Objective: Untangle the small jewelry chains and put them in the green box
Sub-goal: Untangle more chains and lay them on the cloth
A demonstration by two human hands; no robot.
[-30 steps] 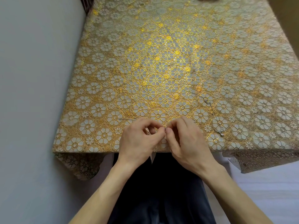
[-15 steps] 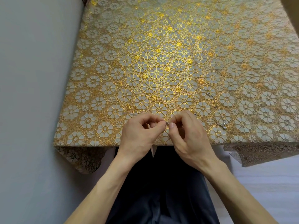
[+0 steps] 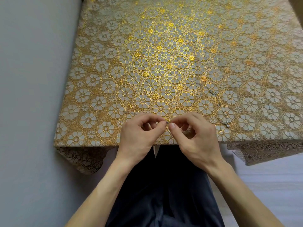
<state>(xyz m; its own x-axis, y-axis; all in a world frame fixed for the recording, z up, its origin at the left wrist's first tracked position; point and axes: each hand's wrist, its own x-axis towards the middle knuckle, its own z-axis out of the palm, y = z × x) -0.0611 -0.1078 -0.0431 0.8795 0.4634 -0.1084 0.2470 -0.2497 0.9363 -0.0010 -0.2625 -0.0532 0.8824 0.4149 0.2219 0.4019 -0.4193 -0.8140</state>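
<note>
The left hand [image 3: 141, 134] and the right hand [image 3: 197, 140] meet fingertip to fingertip just above the near edge of the worktop [image 3: 114, 63]. Each has its thumb and forefinger closed into a tight pinch and its other fingers curled under. Between the two pinches a tiny silvery bit of the pinched chain [image 3: 167, 122] shows, stretched across the small gap between the thumbs. The rest of it is hidden by the fingers or too fine to make out against the pattern. Both wrists hang off the worktop's front edge, and the bare forearms run back toward the camera over dark trousers [image 3: 164, 185]. To the right of the right hand, apart from it, the loose chain [image 3: 218, 104] lies on the worktop. It is a thin line running diagonally from farther in toward the near edge, with small sparkling pieces at its far part and at its near end. The worktop is covered by a tablecloth [image 3: 82, 158] of gold and pale flower shapes, and its corners hang down over the front. A plain grey wall [image 3: 32, 79] stands along the left side, touching the worktop's edge, and a pale floor [image 3: 270, 181] shows at lower right.
</note>
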